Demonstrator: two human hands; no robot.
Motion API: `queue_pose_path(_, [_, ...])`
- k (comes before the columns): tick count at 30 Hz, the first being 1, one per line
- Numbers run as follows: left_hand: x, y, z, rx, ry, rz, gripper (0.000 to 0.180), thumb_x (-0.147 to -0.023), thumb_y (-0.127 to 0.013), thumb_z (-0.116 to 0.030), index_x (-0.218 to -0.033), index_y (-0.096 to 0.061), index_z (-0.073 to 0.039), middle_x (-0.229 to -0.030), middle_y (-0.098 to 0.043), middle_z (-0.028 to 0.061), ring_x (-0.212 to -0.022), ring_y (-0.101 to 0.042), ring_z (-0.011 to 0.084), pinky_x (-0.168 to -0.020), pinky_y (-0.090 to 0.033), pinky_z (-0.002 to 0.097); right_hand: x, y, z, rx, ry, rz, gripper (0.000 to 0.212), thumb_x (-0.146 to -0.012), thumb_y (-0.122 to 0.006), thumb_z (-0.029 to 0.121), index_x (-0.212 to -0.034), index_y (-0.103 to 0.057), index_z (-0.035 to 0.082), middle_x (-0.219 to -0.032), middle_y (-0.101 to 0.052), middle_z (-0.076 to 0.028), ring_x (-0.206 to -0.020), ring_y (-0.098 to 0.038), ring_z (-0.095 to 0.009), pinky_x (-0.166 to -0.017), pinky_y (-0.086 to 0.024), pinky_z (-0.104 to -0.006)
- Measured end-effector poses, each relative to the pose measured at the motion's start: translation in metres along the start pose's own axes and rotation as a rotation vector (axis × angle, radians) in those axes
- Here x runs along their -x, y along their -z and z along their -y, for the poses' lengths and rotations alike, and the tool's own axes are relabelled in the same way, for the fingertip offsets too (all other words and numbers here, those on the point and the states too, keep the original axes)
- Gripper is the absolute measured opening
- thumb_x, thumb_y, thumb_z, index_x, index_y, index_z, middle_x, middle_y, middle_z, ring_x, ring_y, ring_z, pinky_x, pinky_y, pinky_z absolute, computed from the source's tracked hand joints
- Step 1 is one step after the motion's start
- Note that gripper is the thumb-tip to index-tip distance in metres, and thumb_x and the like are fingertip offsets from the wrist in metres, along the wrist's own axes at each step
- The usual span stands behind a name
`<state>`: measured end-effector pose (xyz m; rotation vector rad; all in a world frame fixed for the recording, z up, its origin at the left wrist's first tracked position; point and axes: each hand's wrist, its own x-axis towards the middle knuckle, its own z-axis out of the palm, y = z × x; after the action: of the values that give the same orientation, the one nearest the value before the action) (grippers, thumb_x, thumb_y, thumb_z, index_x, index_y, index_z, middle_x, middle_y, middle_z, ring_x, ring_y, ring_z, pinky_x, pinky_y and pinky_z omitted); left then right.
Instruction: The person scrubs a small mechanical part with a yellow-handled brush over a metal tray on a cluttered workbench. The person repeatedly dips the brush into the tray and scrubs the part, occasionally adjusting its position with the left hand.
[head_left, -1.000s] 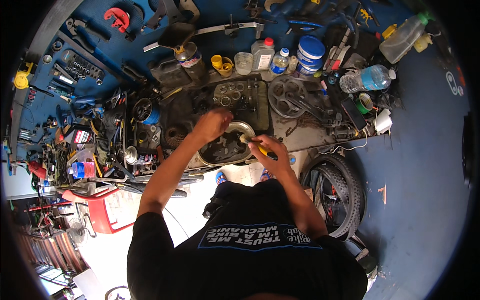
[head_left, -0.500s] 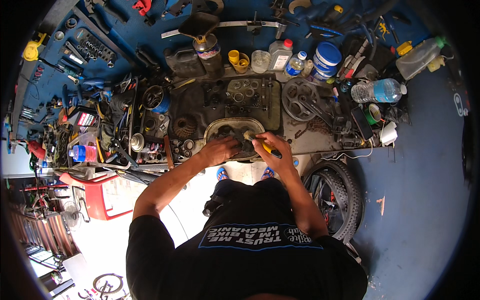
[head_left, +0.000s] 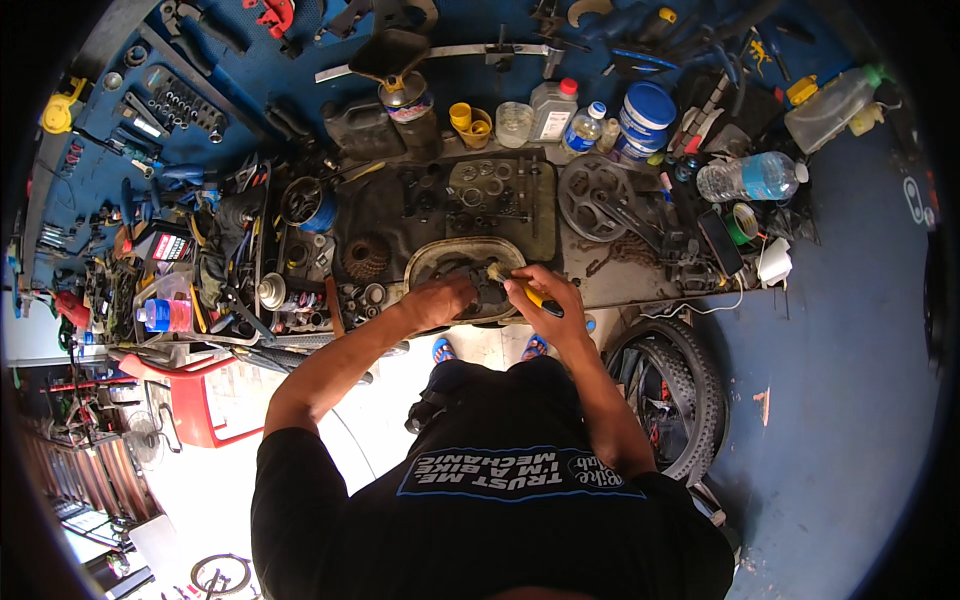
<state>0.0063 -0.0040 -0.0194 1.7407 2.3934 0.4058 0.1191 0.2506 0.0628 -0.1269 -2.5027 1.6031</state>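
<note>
An oval tub (head_left: 517, 254) with a pale rim and dark contents sits at the bench's front edge. In my right hand (head_left: 552, 300) is a brush (head_left: 541, 299) with a yellow and black handle, its pale bristle end over the tub. My left hand (head_left: 440, 301) reaches over the tub's left side with fingers bent down into it. Its fingers are closed around something dark that I cannot make out. Left of the tub lies a rusty sprocket cassette (head_left: 366, 257). Behind it, a dark mat (head_left: 405, 225) carries several small rings and metal parts (head_left: 488, 190).
A chainring with crank (head_left: 597, 200) and a rusty chain (head_left: 618, 250) lie to the right. Bottles (head_left: 585, 128) and a blue-lidded bucket (head_left: 648, 115) line the back. Tools crowd the left, near a spray can (head_left: 275, 292). Bicycle tyres (head_left: 690, 400) lean below the bench.
The view has shifted slightly, moving the bench a little to the left in the picture. Both hands remain at the tub, with the brush still in my right hand.
</note>
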Motion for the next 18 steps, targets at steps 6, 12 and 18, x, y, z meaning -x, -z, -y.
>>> queue_pose_path(6, [-0.015,0.035,0.004,0.431,0.133,-0.045,0.024,-0.084,-0.074,0.008,-0.107,-0.07,0.0,-0.104,-0.07,0.0155,-0.094,-0.071,0.0331,-0.083,-0.061,0.0401,0.002,0.006,-0.006,-0.005,-0.025,-0.006,0.028,-0.099,-0.083,0.034,-0.116,-0.077,0.012,-0.102,-0.082,-0.012,-0.095,-0.077,-0.032,-0.087,-0.059,-0.0426])
queue_pose_path(12, [-0.015,0.077,-0.013,0.652,0.417,-0.161,0.024,-0.088,-0.074,0.009,-0.11,-0.071,0.001,-0.1,-0.069,0.0113,-0.088,-0.071,0.0233,-0.076,-0.058,0.0383,0.005,0.013,-0.006,-0.001,-0.072,-0.038,0.028,-0.099,-0.083,0.034,-0.115,-0.078,0.011,-0.103,-0.082,-0.011,-0.096,-0.078,-0.03,-0.087,-0.059,-0.0417])
queue_pose_path(18, [-0.026,0.153,-0.055,0.325,0.237,-0.563,0.027,-0.089,-0.078,0.008,-0.114,-0.075,-0.002,-0.106,-0.074,0.0127,-0.088,-0.075,0.0269,-0.078,-0.062,0.0384,0.008,0.016,-0.008,0.033,-0.076,-0.068,0.028,-0.099,-0.083,0.034,-0.114,-0.078,0.011,-0.1,-0.081,-0.011,-0.096,-0.077,-0.029,-0.086,-0.059,-0.0412])
